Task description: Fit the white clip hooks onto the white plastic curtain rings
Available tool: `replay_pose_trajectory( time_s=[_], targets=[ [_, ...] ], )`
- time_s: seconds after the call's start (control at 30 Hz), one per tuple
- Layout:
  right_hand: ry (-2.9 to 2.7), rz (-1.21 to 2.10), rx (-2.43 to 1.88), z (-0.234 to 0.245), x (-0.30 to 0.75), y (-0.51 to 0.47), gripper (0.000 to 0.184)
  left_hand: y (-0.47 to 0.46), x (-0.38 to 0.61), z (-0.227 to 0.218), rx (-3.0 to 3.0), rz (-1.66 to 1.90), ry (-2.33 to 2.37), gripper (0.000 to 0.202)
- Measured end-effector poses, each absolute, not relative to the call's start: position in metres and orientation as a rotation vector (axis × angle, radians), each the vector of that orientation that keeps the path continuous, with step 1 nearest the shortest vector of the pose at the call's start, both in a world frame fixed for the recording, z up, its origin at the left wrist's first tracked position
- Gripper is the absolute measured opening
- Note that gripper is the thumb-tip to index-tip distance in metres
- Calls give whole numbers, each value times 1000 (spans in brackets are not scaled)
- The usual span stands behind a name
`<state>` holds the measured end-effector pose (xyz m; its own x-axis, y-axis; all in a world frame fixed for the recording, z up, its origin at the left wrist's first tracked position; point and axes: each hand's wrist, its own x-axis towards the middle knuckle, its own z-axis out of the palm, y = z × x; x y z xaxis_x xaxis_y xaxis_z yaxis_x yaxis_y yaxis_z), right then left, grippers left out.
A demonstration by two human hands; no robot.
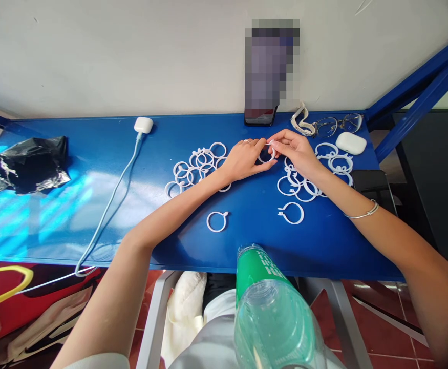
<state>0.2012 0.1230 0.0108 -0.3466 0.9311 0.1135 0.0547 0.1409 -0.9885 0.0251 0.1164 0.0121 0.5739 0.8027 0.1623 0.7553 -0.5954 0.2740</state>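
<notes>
Pinched between fingertips of left hand (pixel 242 161) and right hand (pixel 298 154): one white ring (pixel 265 162). Lying on counter (pixel 93 195): two lone rings (pixel 207 222), two heaps (pixel 198 164).

Right hand (pixel 298 151): thin silver bangle (pixel 364 212) at the wrist. Forearms bare. White sleeve (pixel 97 361) edge on left upper arm; pale garment (pixel 208 348) over the lap.

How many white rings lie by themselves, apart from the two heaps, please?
2. The near-left ring lies beside the left forearm; the near-right ring lies in front of the right heap. The left hand and right hand hold a third ring.
</notes>
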Motion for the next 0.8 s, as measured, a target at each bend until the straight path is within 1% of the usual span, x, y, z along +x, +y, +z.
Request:
replay_pose_trajectory(
  time_s=[0.4,0.8],
  targets=[
    [-1560,1365,-966,10,202,124,24,116,25,12,2625,418,1310,48],
    [-1569,1377,-985,13,201,123,23,117,25,12,2632,405,1298,47]
  ],
)
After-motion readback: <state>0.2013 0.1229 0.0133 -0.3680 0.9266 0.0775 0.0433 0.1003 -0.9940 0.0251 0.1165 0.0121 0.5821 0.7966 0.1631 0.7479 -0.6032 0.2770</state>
